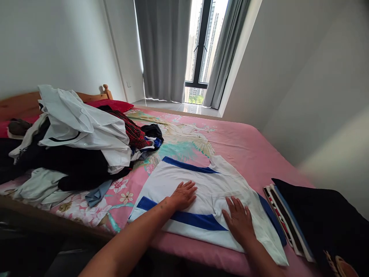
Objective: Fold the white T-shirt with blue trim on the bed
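Left hand (pixel 183 195), right hand (pixel 239 221) spread flat on shirt (pixel 164 180), folded stack (pixel 319 207) (cut off at right)

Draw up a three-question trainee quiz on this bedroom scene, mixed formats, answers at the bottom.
1. True or false: the left hand and the right hand both rest on the white-and-blue shirt.
2. Which lies just right of the shirt?
A) the red pillow
B) the folded clothes
C) the loose clothes pile
3. Fill in the colour: the curtains by the window are ____.

Key: 1. True; 2. B; 3. grey
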Available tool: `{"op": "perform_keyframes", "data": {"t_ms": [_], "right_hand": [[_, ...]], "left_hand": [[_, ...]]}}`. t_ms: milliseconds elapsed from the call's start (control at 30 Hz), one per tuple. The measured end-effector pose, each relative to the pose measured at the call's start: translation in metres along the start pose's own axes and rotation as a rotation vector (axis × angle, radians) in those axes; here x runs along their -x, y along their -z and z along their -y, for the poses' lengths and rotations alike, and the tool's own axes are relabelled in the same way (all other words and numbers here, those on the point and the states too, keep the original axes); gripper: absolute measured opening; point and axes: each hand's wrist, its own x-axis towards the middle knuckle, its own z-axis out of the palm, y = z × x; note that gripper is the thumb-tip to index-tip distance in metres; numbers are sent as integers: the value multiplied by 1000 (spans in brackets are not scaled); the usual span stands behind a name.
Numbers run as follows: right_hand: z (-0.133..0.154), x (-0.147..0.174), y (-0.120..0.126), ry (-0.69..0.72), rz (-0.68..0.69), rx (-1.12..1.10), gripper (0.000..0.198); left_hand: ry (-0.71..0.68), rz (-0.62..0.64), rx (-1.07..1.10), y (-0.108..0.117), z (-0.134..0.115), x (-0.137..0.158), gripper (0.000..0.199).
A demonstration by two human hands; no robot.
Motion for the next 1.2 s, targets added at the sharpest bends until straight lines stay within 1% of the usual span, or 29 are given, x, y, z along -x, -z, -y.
{"op": "perform_keyframes", "data": {"t_ms": [67,133,167,200,267,333,400,433,467,500,567,633,700,767,833,933,1033,1100,1200], "right_hand": [[-1,0,-1,4,-20,-7,57],[-1,0,-1,7,-37,-10,57],[-1,-1,-1,9,-43,-11,56],[-1,-1,-1,10,-47,-13,56],[0,-2,0,9,-51,-19,55],[0,-3,1,8,-56,-26,55],[0,-4,1,7,-60,-32,55],[0,-4,0,6,-61,-34,55],[0,-5,0,3,-61,-38,55],[0,-5,1,-1,-57,-42,55],[1,-6,2,-8,-38,-52,55],[1,-6,4,-11,-10,-61,56],[1,-7,7,-14,12,-65,56],[2,-7,8,-15,25,-61,56],[2,-7,8,-18,36,-53,56],[2,-6,6,-24,62,-39,56],[2,-8,8,-26,101,-43,57],[2,-13,17,-28,136,-59,57],[4,-32,44,-16,216,-103,52]], "left_hand": [[-35,38,21,-8,-10,-17,49],[-35,74,9,-10,-4,-28,53],[2,97,-15,-9,4,-32,56],[67,122,-47,-5,15,-33,59],[254,169,-118,6,44,-34,64],[386,177,-164,22,75,-30,68],[442,181,-200,38,100,-24,70],[448,187,-220,46,109,-21,70],[430,196,-243,52,115,-16,69],[380,203,-261,58,117,-11,67],[208,207,-267,65,114,0,61],[22,206,-227,65,102,13,58],[-74,214,-168,60,88,25,58],[-85,220,-123,52,76,33,60],[-35,210,-94,43,70,33,61],[38,194,-86,32,71,22,64],[31,151,-95,22,72,4,65],[34,94,-101,13,72,-5,63],[38,20,-115,-1,73,-9,62]]}}
